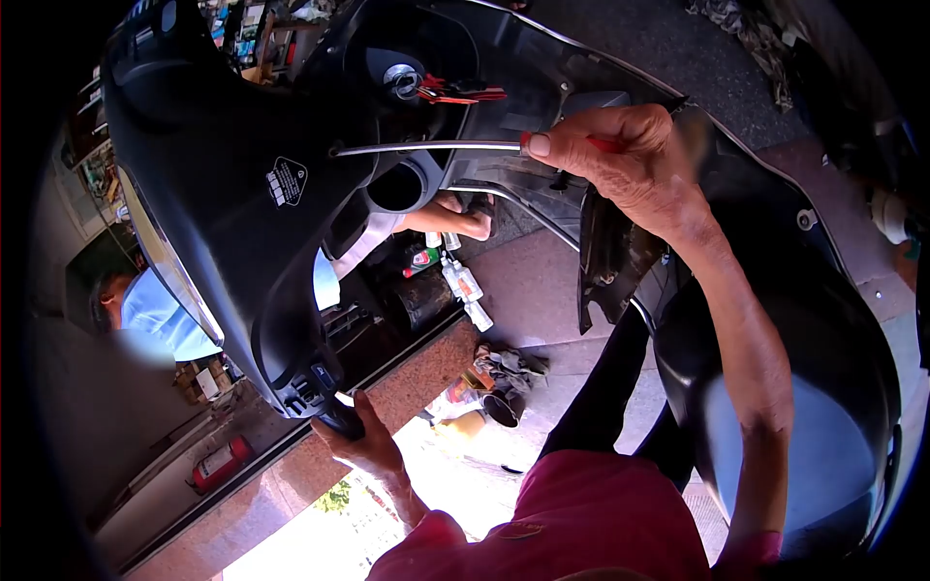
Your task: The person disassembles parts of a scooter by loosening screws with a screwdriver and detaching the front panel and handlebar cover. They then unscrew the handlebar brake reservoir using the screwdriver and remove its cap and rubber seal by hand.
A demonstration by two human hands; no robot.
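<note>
My right hand is closed around the red handle of a screwdriver, mostly hidden by the fingers. Its long metal shaft runs left to the dark front panel of a motor scooter, and the tip meets a small recess there. My left hand is wrapped round the black handlebar grip, beside the switches. A white-printed label is on the panel below the screwdriver tip. Above the shaft, a red-handled item, its kind unclear, lies by a silver round part.
The scooter seat is at right, with a loose-looking dark panel before it. Another person in a light blue shirt is beyond the scooter. Bottles, rags and a fire extinguisher stand or lie around.
</note>
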